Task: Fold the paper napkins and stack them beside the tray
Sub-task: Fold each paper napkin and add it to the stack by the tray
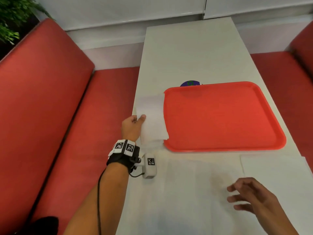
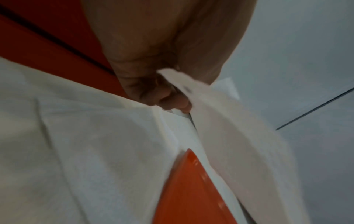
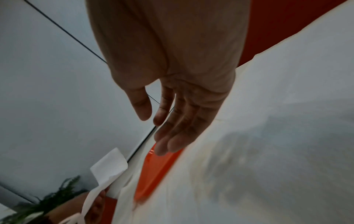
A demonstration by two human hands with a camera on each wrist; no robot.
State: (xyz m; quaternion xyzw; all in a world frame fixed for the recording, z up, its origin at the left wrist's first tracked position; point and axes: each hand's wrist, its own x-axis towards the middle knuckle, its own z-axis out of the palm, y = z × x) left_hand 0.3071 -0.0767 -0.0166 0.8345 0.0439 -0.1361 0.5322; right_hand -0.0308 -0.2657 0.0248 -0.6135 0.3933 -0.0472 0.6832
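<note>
- A folded napkin (image 1: 150, 114) is pinched between thumb and fingers of the left hand (image 1: 131, 127), lifted just beside the red tray (image 1: 220, 116).
- A small stack of napkins (image 1: 153, 142) is seen under that hand, touching the tray's near-left corner.
- The right hand (image 1: 249, 195) is held wide and relaxed, gripping nothing, above an unfolded napkin (image 1: 194, 184) spread on the tabletop (image 1: 186, 48).

Folded white napkin (image 1: 152, 116) lifted beside red tray (image 1: 220, 116).
</note>
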